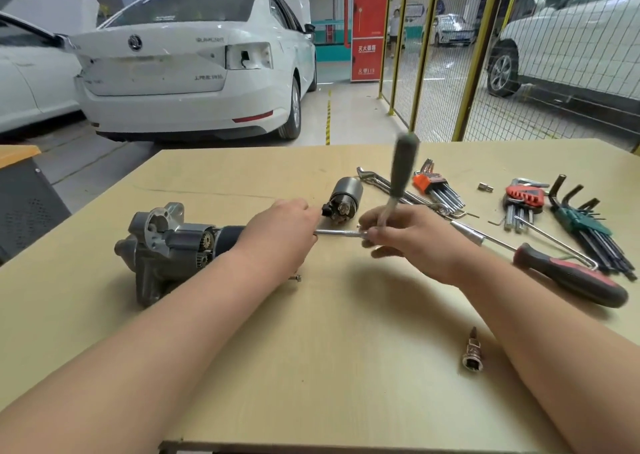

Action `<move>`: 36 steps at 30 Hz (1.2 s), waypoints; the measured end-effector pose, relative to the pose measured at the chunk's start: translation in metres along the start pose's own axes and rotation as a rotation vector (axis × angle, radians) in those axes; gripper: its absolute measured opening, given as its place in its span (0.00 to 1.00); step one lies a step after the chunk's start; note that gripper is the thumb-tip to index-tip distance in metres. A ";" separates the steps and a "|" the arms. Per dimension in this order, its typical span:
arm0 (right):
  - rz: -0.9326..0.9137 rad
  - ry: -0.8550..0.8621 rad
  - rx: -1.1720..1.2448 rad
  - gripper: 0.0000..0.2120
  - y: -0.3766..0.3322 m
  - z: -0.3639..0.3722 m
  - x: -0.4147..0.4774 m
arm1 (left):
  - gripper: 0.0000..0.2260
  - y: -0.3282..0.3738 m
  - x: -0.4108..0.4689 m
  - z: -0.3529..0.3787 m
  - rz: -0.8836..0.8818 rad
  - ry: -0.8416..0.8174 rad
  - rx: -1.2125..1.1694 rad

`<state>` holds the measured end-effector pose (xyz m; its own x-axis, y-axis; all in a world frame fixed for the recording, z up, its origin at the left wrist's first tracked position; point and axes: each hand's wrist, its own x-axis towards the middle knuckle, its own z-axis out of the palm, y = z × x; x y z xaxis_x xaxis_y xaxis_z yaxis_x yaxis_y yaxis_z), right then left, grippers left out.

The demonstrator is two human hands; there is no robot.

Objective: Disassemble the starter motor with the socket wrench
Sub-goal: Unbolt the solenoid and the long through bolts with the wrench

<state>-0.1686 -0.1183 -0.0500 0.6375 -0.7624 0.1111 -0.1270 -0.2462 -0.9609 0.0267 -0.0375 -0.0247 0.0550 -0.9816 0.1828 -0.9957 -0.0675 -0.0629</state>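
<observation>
two hands (280, 232) (412, 239) work socket wrench (398, 180); red cabinet (370, 27) reads "119".

near edge of table (311, 401): open, only a socket (471, 354) | right: screwdriver (568, 277), hex keys (588, 225) crowd | left: motor (166, 249) blocks

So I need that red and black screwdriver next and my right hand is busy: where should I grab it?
Take the red and black screwdriver by its thick ribbed handle, coming from above. It lies flat on the table with the handle nearest you and the thin shaft pointing toward the right hand.
</observation>
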 end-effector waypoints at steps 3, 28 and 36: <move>0.006 -0.002 -0.090 0.05 -0.002 0.002 -0.002 | 0.06 -0.001 -0.001 -0.003 0.019 0.008 -0.002; -0.019 -0.015 -0.023 0.14 -0.004 -0.002 -0.002 | 0.09 -0.001 0.004 0.000 0.002 0.021 -0.008; 0.109 -0.042 0.134 0.07 -0.011 0.005 0.001 | 0.08 0.002 -0.004 0.014 -0.041 0.312 -0.061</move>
<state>-0.1633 -0.1133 -0.0410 0.6568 -0.7541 -0.0039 -0.0968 -0.0791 -0.9922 0.0252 -0.0359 -0.0390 0.0793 -0.8753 0.4770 -0.9963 -0.0857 0.0084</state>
